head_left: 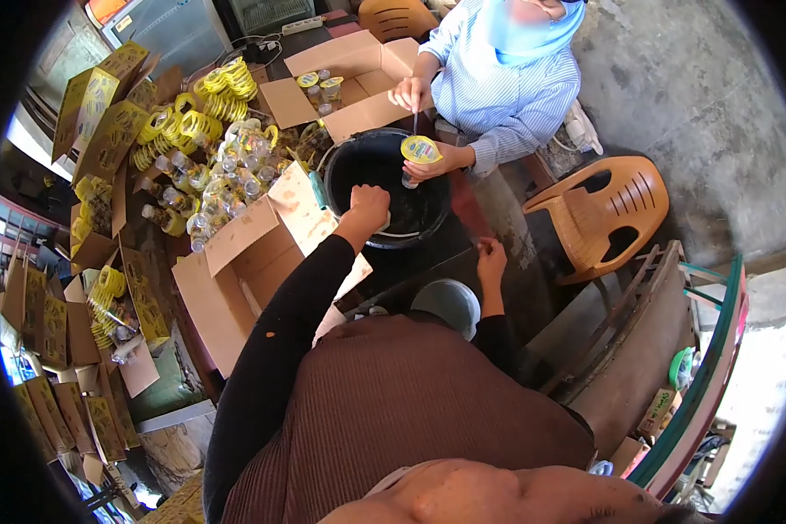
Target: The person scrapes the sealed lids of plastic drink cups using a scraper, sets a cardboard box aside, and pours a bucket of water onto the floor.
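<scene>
- Your left hand (pixel 369 207) is curled into a fist over the near left part of the black bucket (pixel 432 210), fingers together; their undersides are hidden, so I cannot tell what they clamp.
- Your right hand (pixel 491 260) is to the near right, apart from that bucket, fingers bent; I cannot tell whether their tips meet.
- Standing in your way at the far right, a co-worker's upper hand (pixel 410 93) holds a thin dark tool (pixel 416 122), and the co-worker's lower hand (pixel 446 162) grips a yellow-lidded cup (pixel 422 149) over the bucket's right part.
- Crowding your left forearm, a stained cardboard flap (pixel 303 210) reaches to the bucket's left side, with a teal object (pixel 318 189) at its edge.
- The bucket sits ahead of you, mouth upward; its rim is round, so it shows you no clear long axis. A pale handle (pixel 402 234) curves along its near rim.
- Its inside looks dark, the contents unclear; near you, right of centre, is a grey pail (pixel 450 306).
- To your left an open carton (pixel 236 293) gapes upward; a far carton (pixel 393 65) holds yellow-lidded cups (pixel 330 83).
- Further left you have heaped clear containers (pixel 236 166) and stacked yellow rings (pixel 227 87); to the right, an orange-brown chair (pixel 607 214).
</scene>
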Tool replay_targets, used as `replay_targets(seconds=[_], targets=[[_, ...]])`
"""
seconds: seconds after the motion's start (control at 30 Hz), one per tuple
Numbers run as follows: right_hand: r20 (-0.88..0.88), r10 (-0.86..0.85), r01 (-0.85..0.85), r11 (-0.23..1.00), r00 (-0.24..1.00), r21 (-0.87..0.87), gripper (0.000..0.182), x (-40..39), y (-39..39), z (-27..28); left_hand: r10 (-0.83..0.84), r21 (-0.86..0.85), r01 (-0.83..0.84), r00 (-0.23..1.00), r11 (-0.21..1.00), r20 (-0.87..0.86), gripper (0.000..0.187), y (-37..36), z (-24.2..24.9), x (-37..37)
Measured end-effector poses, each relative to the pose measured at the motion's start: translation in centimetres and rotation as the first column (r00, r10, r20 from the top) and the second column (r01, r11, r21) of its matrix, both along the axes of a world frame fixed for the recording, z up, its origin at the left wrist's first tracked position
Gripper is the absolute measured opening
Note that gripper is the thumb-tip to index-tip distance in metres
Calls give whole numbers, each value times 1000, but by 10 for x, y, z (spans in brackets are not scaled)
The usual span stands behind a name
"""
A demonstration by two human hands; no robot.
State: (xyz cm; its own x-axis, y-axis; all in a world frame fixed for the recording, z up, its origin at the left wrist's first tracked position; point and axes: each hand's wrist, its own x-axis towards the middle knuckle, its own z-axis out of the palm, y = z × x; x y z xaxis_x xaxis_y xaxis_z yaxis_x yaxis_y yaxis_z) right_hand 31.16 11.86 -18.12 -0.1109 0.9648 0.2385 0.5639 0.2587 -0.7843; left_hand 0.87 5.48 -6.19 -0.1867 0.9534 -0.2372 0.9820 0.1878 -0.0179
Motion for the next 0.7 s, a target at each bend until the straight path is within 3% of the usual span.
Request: replay_targets(seconds=[0.17, 0.23, 0.37, 0.43, 0.57, 0.63, 0.7], targets=[[-167, -101, 66, 978, 981, -199, 12, -14, 7, -50, 48, 15, -49, 997, 999, 56, 20, 2, -1, -3], [-193, -177, 89, 916, 965, -391, 8, -25, 4, -54, 32, 83, -38, 997, 996, 70, 20, 2, -1, -2], [-231, -128, 24, 914, 965, -405, 9, -37, 9, -88, 60, 131, -76, 990, 988, 124, 19, 3, 8, -3], [-221, -101, 18, 937, 970, -350, 10, -46, 9, -101, 21, 265, -78, 978, 961, 209, 15, 0, 16, -4], [-174, -88, 35, 957, 981, -287, 14, -66, 8, -109, -22, 277, -42, 974, 960, 225, 15, -3, 23, -10], [-206, -31, -26, 963, 978, -269, 18, -72, 0, -102, -79, 435, -32, 969, 900, 235, 28, -11, 25, -7], [-264, 24, -93, 963, 964, -252, 20, -76, -5, -100, -54, 430, -56, 970, 901, 239, 29, -15, 31, -4]])
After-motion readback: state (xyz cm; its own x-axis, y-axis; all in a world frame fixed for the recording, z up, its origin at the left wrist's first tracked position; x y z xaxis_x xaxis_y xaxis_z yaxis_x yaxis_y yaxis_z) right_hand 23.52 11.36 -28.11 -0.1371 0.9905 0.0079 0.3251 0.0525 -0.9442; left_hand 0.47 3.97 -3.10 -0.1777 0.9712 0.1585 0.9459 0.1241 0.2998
